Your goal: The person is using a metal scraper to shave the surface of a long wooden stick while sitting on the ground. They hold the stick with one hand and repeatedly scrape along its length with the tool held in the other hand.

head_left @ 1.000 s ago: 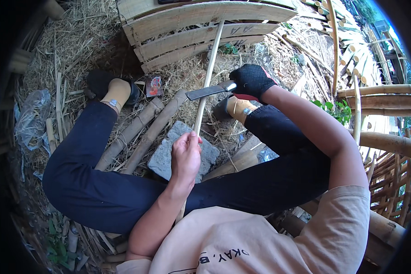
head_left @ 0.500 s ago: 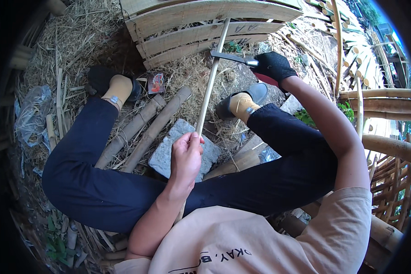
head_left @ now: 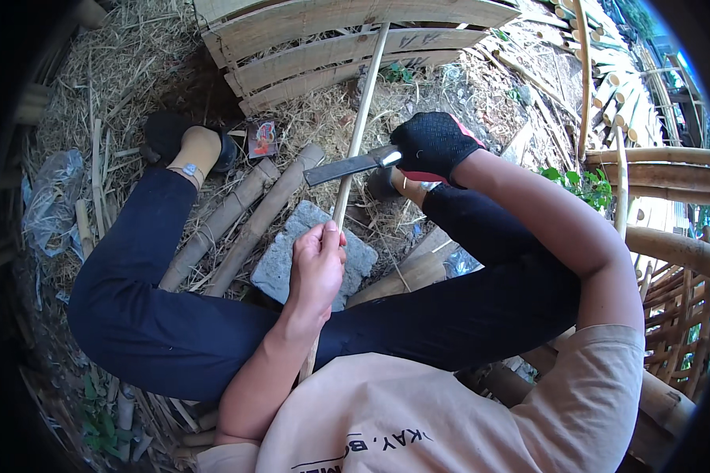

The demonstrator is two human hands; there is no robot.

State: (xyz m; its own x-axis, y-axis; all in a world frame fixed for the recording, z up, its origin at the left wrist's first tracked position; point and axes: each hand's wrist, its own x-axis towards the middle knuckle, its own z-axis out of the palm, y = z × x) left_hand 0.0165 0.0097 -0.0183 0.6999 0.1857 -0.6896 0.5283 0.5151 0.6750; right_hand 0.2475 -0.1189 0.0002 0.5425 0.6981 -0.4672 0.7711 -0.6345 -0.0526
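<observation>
My bare left hand [head_left: 318, 264] is closed round a long pale bamboo strip [head_left: 363, 110]. The strip slants away from me, its far end at the slatted wooden crate and its near end under my left forearm by my shirt. My right hand [head_left: 435, 147], in a black and red glove, grips the handle of a knife [head_left: 344, 168] with a wide, flat, dark blade. That blade lies across the strip, a short way beyond my left hand, pointing left. Below my left hand sits a rough grey stone block [head_left: 280, 260].
The slatted wooden crate [head_left: 339, 35] stands at the far side. Two bamboo poles [head_left: 260, 213] lie left of the block. Straw covers the ground, with a clear plastic bag [head_left: 54, 197] at left. Cut bamboo [head_left: 619, 94] is piled far right, near a bamboo railing [head_left: 663, 177].
My right hand has drawn the knife toward me along the strip, from near the crate to close by my left hand. My left hand keeps its hold.
</observation>
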